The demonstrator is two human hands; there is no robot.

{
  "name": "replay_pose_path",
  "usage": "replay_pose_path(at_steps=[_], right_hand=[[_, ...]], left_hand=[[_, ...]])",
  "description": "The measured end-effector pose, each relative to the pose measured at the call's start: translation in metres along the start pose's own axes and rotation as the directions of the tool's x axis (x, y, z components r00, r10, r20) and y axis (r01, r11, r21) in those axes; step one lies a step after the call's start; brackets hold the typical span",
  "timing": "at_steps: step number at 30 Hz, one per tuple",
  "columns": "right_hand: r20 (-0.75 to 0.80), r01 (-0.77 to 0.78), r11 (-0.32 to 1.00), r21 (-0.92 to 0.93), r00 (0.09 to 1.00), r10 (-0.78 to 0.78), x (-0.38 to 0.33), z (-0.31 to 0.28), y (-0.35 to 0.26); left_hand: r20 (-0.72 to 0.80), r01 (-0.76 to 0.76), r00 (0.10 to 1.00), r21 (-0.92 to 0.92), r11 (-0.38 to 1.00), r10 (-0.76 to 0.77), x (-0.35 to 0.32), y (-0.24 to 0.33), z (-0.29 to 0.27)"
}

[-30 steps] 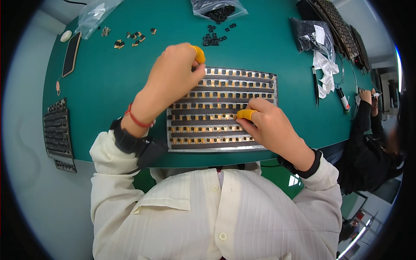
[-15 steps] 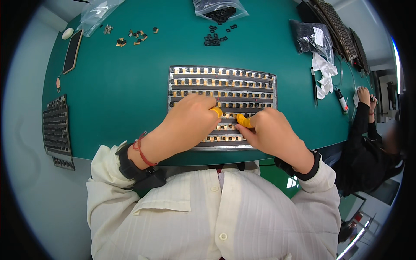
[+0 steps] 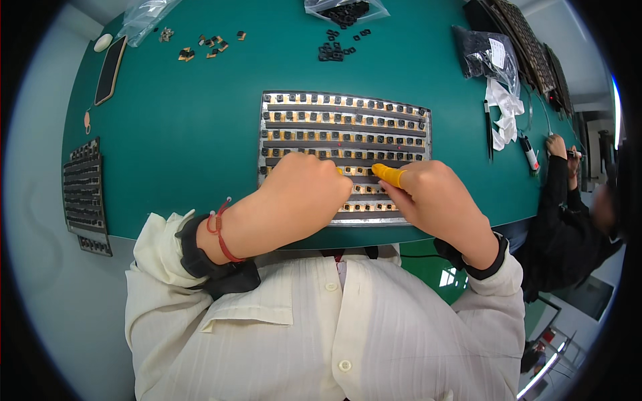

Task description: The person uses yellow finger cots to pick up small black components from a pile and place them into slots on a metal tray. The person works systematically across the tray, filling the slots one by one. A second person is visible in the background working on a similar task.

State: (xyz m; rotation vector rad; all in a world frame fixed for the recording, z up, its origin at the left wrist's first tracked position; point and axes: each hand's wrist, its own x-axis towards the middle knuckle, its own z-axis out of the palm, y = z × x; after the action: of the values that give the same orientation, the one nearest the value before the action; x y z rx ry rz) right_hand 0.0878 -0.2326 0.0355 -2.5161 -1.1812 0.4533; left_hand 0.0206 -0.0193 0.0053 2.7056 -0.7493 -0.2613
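1. biggest first: the green table (image 3: 200, 120), one broad top spreading out beneath the action.
2. and here's the tray (image 3: 301, 144), lying flat at the middle of the table's near side, its long axis running left to right across the person, one long edge facing the shirt. seven rows, all following that length! it looks busy: silvery metal rim, dark strips between the rows, gold patches under little black squares, and two tiny red dots (both on the same dark strip, beyond the hands).
3. two hands in play! the left hand (image 3: 307, 194) curls over the tray's near rows, knuckles up, fingertips tucked out of sight, so i can't tell what it grips, if anything. the right hand (image 3: 428, 194), just beside it, has index finger and thumb drawn narrow at the fifth row from the far side; one yellow finger cover (image 3: 391, 176) wraps that index. a piece between the tips? can't tell.
4. three plastic bags up top: a clear bag (image 3: 144, 20) far left, an open bag (image 3: 366, 12) of black bits mid-table, a dark-filled bag (image 3: 485, 60) right.
5. one phone (image 3: 110, 70), out left.
6. smallest: loose black pieces (image 3: 330, 53) and gold-and-black pieces (image 3: 186, 55), scattered well beyond the tray.
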Motion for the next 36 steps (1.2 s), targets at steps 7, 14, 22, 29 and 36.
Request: replay_pose_path(at_steps=[7, 14, 22, 29, 36], right_hand=[[0.133, 0.035, 0.995, -0.092, 0.991, -0.023, 0.008, 0.009, -0.007], [0.231, -0.026, 0.999, 0.041, 0.973, 0.016, 0.033, 0.001, -0.007], [0.220, -0.037, 0.994, 0.103, 0.975, 0.014, 0.031, 0.005, -0.003], [0.208, -0.036, 0.998, 0.060, 0.978, 0.023, 0.027, -0.003, -0.001], [-0.013, -0.014, 0.989, 0.147, 1.000, 0.016, 0.091, -0.044, 0.029]], left_hand=[[0.043, 0.045, 0.998, -0.050, 0.998, -0.043, -0.002, -0.002, -0.003], [-0.142, 0.062, 0.984, -0.301, 0.952, -0.109, 0.002, -0.032, -0.034], [-0.393, 0.251, 0.818, -0.415, 0.875, -0.421, 0.041, -0.126, -0.042], [-0.371, 0.304, 0.803, -0.419, 0.856, -0.467, 0.080, -0.122, -0.023], [-0.261, 0.388, 0.807, -0.444, 0.808, -0.530, 0.055, -0.122, -0.032]])
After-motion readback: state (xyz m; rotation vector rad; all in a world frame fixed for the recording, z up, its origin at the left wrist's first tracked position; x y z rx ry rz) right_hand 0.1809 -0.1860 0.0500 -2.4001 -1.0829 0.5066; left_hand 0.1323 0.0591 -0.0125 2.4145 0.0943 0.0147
